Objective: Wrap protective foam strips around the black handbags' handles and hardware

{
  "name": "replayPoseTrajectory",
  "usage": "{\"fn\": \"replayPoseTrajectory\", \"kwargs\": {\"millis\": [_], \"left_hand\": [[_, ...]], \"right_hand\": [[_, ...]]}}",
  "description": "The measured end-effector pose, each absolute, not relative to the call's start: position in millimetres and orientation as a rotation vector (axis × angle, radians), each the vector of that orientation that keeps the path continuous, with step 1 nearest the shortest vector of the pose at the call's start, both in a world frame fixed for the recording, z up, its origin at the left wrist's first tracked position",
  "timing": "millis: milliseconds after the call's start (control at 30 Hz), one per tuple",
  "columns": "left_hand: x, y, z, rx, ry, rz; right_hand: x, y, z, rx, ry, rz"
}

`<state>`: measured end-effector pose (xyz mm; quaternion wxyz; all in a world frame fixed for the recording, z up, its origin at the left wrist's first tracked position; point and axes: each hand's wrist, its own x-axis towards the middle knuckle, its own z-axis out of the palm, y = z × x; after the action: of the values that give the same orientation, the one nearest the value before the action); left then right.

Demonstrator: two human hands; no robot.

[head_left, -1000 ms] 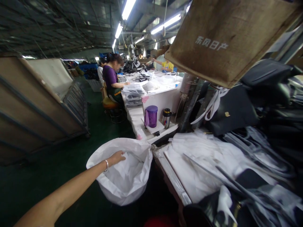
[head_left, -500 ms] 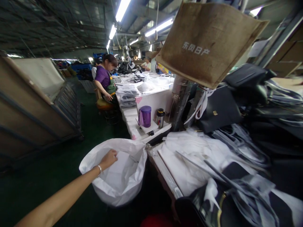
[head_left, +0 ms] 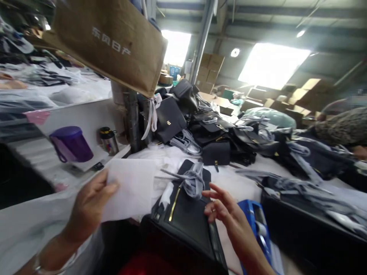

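My left hand (head_left: 90, 204) pinches a square white sheet (head_left: 132, 189) by its left edge and holds it up over the table's front. Thumb and fingers are closed on it. To the right, my right hand (head_left: 225, 212) is open, fingers apart and slightly bent, over the right side of a black bag (head_left: 190, 214). Whether the fingertips touch the bag I cannot tell. The bag lies at the table edge with a gold zipper (head_left: 174, 204) facing up. A grey wrapped strap (head_left: 195, 181) is bundled on it.
A blue tape dispenser (head_left: 255, 225) stands right of my right hand. Several black bags (head_left: 215, 133) are piled behind. A purple mug (head_left: 71, 143) and a steel flask (head_left: 108, 140) stand at the left. A brown bag (head_left: 114, 42) hangs overhead. Another person's patterned sleeve (head_left: 341, 126) shows far right.
The view has swung right, from the white-lined bin to the bags on the table. My left hand has come out of the bin with the white sheet. My right hand has come into view.
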<state>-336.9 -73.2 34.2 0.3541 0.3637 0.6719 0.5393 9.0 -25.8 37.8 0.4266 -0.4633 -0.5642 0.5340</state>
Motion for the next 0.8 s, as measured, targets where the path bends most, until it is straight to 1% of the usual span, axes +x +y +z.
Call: {"fn": "replayPoseTrajectory", "kwargs": {"millis": [67,133,233,300,400,533,600,700,733,800], "left_hand": [[-278.4,-52.8,54.0,1.097,1.43,1.304],[-230.6,-39.0,63.6,1.082,1.144,1.179],[-182.8,-27.2,57.8,0.849,0.827,0.969],[-165.4,-21.1,44.6,0.739,0.726,0.863],[-158.1,-11.5,23.7,0.704,0.8,0.821],[-168.9,-2.5,11.8,0.633,1.06,0.879],[-173.3,-1.4,11.4,0.613,1.087,0.905],[-173.7,-2.7,11.0,0.624,1.068,0.934],[-172.8,-3.3,10.3,0.628,1.063,0.943],[-170.9,-4.3,8.5,0.635,1.061,0.96]], "right_hand": [[0.0,-32.5,53.8,-1.073,-1.38,1.387],[-0.6,-35.5,63.2,-1.057,-1.338,1.393],[8.0,-33.9,62.4,-1.081,-1.274,1.339],[17.0,-30.7,52.1,-1.112,-1.248,1.305],[34.7,-24.9,23.3,-1.247,-1.339,1.238],[52.0,-22.0,-20.7,-1.726,-1.642,0.944],[49.1,-24.0,-33.4,-1.903,-1.81,0.796],[35.5,-26.7,-39.0,-2.007,-1.995,0.595],[32.0,-26.4,-39.8,-2.021,-2.005,0.577],[30.3,-23.5,-44.0,-2.004,-1.916,0.687]]}}
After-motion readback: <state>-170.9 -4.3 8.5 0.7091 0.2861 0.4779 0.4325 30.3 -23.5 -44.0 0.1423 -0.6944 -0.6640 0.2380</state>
